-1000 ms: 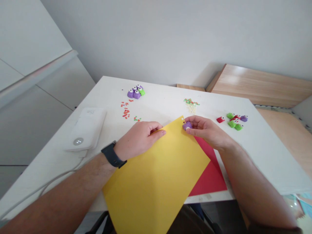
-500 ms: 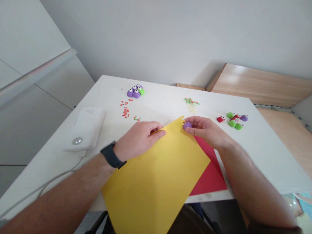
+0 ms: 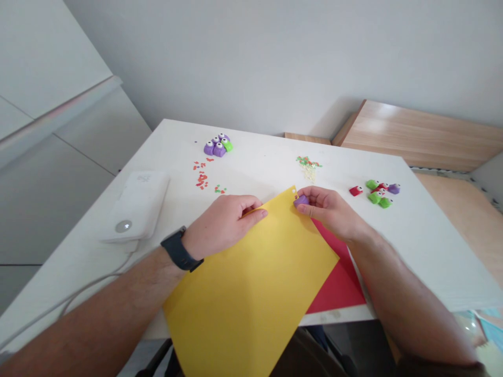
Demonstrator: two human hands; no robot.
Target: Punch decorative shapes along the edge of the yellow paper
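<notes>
My left hand [image 3: 223, 222], with a dark watch on its wrist, pinches the upper left edge of a yellow paper sheet [image 3: 247, 288] that lies tilted over the table's front edge. At the sheet's top corner my right hand [image 3: 328, 209] is closed round a small purple paper punch [image 3: 301, 200] set on the paper's edge. Small punched holes show at that corner. A red sheet [image 3: 340, 283] lies under the yellow one on the white table [image 3: 259, 167].
Purple and green punches [image 3: 218, 146] cluster at the far left, with red paper bits [image 3: 202, 178] near them. Red, green and purple punches [image 3: 377, 191] lie at the right. A scrap pile [image 3: 308, 165] sits mid-table. A white device [image 3: 135, 207] with a cable lies left.
Both hands keep their hold on the sheet and the punch. The white button on the punch showed a second ago and is now covered by my right thumb.
</notes>
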